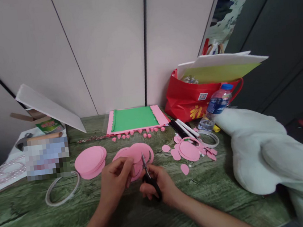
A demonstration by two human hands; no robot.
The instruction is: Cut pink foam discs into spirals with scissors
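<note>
My left hand (117, 177) is closed, pinching a pink paper circle (133, 155) between thumb and fingers. Black-handled scissors (151, 181) are gripped in my right hand (161, 185), with their blades pointing up at the paper's right edge. Whether the blades are parted is too small to tell. Under and behind the held paper lie more pink paper pieces with curved edges (150, 153), partly hidden by my hands. To the left rests a stack of pink paper circles (90, 162). Pink offcuts and rings (190, 150) are scattered on the right.
A green sheet on pink paper (134, 118) lies at the back, small pink rolled pieces (131, 132) before it. Tape rolls (64, 200) (209, 138), pens (187, 127), a water bottle (216, 106), a red bag (184, 95) and a white plush item (257, 152) stand around.
</note>
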